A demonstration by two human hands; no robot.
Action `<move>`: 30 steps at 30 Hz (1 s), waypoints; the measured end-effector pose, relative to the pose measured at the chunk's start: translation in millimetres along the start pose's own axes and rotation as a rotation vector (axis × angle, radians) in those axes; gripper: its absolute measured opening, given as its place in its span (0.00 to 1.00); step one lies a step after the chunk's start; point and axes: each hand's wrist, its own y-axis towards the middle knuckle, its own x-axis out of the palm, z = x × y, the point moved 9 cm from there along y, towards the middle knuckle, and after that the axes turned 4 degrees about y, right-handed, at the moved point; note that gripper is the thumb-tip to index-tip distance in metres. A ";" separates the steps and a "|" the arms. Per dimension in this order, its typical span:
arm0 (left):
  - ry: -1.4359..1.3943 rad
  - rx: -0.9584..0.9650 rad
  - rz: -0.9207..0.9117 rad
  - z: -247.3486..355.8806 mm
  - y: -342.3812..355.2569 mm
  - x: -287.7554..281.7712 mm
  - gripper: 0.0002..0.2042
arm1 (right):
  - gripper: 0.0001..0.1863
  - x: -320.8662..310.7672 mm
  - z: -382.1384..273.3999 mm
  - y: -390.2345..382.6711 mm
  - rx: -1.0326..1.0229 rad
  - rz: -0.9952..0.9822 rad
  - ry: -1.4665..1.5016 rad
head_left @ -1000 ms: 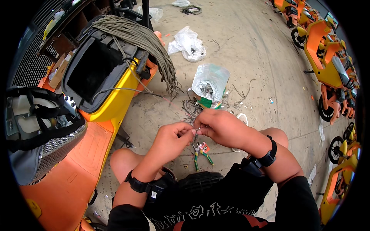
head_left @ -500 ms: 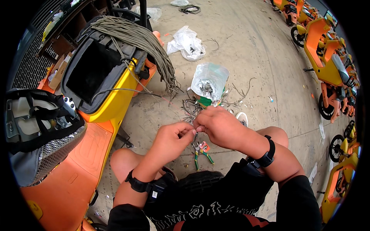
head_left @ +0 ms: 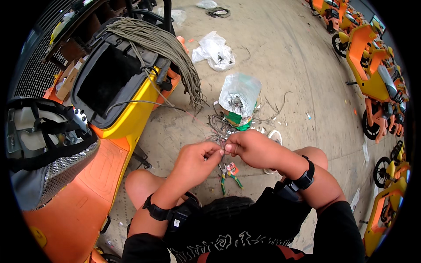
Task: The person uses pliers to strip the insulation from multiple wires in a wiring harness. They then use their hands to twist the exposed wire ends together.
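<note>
My left hand [head_left: 196,160] and my right hand [head_left: 251,148] meet fingertip to fingertip above the floor. Both are closed in a pinch on what looks like a thin wire, mostly covered by the fingers. A loose heap of dark and reddish wires [head_left: 218,127] lies on the floor just beyond them. Below my fingers, pliers with green and yellow handles [head_left: 237,181] rest on the floor, jaws pointing away from me. A small red and white piece [head_left: 232,168] is beside the jaws. Behind the wires stands an open white and green sack [head_left: 242,87] with silvery scraps inside.
On the left is an orange and yellow vehicle [head_left: 81,184] with a black open box [head_left: 103,81] and a bundle of grey cable [head_left: 151,39] over it. Orange scooters [head_left: 366,61] line the right side. A clear plastic bag [head_left: 215,50] lies farther off; a white shoe [head_left: 275,136] is near my right hand.
My right hand has lowered a little toward me, and its fingers now pinch level with the left's. More of the sack's base and the shoe shows. My left hand has hardly moved.
</note>
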 end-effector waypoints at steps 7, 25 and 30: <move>-0.082 -0.179 -0.038 2.4 -0.2 -3.9 0.09 | 0.09 -2.5 -20.4 -2.8 -0.261 0.045 -0.179; 0.112 0.026 0.038 19.8 -5.3 -2.8 0.06 | 0.04 -7.1 -23.7 -8.0 -0.240 0.143 -0.242; 0.100 0.080 0.015 18.2 -6.6 0.9 0.07 | 0.06 -2.0 -3.5 -6.3 -0.015 0.006 -0.054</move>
